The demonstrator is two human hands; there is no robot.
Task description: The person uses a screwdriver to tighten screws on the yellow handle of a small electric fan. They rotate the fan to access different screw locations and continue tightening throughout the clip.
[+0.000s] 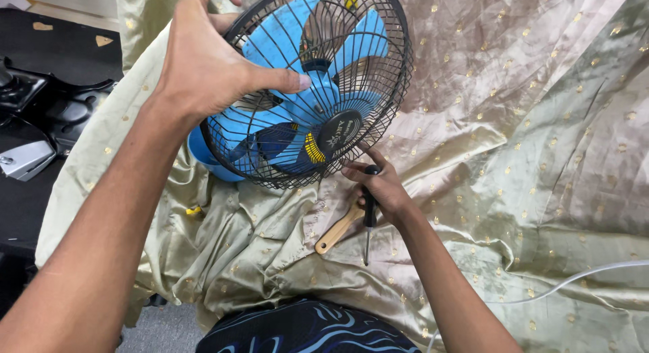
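Note:
My left hand (206, 59) grips the upper left rim of a round black wire fan guard (399, 62), thumb laid across the wires. Behind the guard are blue fan blades (277, 39) and a black hub cap (338, 131). The fan is tilted up off a gold-spotted satin cloth (527, 157). My right hand (380, 184) is just under the guard's lower edge, closed around a black-handled screwdriver (368, 218) whose shaft points down toward me. A wooden handle (336, 233) lies on the cloth beside that hand.
Black and grey plastic parts (30, 123) sit on a dark surface at the left. A white cable (574, 279) crosses the cloth at lower right. A small yellow piece (193, 210) lies on the cloth. Dark patterned fabric (304, 329) is at the bottom.

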